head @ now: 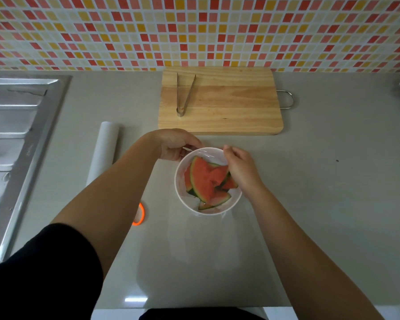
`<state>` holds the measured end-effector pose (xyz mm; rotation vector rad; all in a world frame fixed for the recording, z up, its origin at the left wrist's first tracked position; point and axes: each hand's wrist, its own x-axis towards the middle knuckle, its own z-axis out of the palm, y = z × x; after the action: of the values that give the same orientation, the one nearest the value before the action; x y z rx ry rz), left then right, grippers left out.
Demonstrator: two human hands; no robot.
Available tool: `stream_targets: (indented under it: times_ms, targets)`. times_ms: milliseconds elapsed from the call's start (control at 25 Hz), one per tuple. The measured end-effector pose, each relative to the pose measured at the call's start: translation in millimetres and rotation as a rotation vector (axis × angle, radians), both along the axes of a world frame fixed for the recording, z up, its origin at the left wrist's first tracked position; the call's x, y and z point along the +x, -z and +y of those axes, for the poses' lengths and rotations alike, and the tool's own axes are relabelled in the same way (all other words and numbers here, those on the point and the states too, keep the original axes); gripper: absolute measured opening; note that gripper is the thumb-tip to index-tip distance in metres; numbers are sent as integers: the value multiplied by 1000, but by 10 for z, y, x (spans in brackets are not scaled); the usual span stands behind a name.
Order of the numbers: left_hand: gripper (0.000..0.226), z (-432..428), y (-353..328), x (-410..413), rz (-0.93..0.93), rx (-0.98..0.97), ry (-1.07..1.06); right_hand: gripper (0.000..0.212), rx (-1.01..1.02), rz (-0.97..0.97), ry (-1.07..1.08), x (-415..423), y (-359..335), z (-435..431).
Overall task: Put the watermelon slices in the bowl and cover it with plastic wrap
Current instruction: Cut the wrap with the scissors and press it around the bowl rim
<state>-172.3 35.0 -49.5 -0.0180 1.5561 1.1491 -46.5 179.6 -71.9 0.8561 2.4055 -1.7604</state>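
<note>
Near the middle of the tabletop (333, 181), slightly toward its front edge, stands one white bowl (183, 197) holding the watermelon slices (206, 179). At least three wedges can be counted, overlapping; a fourth may lie beneath, which cannot be confirmed.

A sheet of plastic wrap (208, 239) lies thin and nearly invisible over the bowl and trails toward the front edge. Left hand (173, 144) sits at the bowl's far-left rim, fingers curled shut, apparently pinching the film's edge. Right hand (240, 167) hovers over the far-right rim, fingertips drawn together; whether it grips film cannot be told for certain.

Handling assessment: the film is judged very light, limp and self-clinging; it will likely wrinkle or fold on itself unless held taut at two separated edge points and pressed down against the outer wall under the rim. The bowl appears rigid and smooth, liable to slide if tugged. The slices look wet, soft and slippery; best left undisturbed.

Other items, counted: one roll (103, 151) of wrap toward the left edge beside the sink (16, 135); one wooden cutting board (219, 102) at the back edge, bearing one pair of metal tongs (184, 95); one orange-rimmed object (140, 214), partly hidden by the left forearm, unidentifiable
</note>
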Motion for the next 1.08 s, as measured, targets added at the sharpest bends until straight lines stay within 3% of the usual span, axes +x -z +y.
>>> stream_targets:
  times_ms: [160,320,440,600,720,920,1080]
  targets:
    - [16,25,-51,17,61,42,138,46,-33,-1,0,-10,49,31]
    - [25,33,-35,99,155,64,37,47,-139,-89,-13,-60,53,62]
    - [17,30,5,104,174,96,-39,48,-150,-190,-104,-184,-28,129]
    - [10,1,-54,85,263,30,77,24,-85,-250,-219,-327,-156,166]
    - [11,5,-68,109,316,30,89,14,-120,-241,-200,-366,-163,162]
    - [13,-11,-7,176,424,45,58,33,-252,-208,-101,-347,-116,106]
    - [14,36,45,234,446,46,-69,17,-323,-248,-108,-366,-104,114]
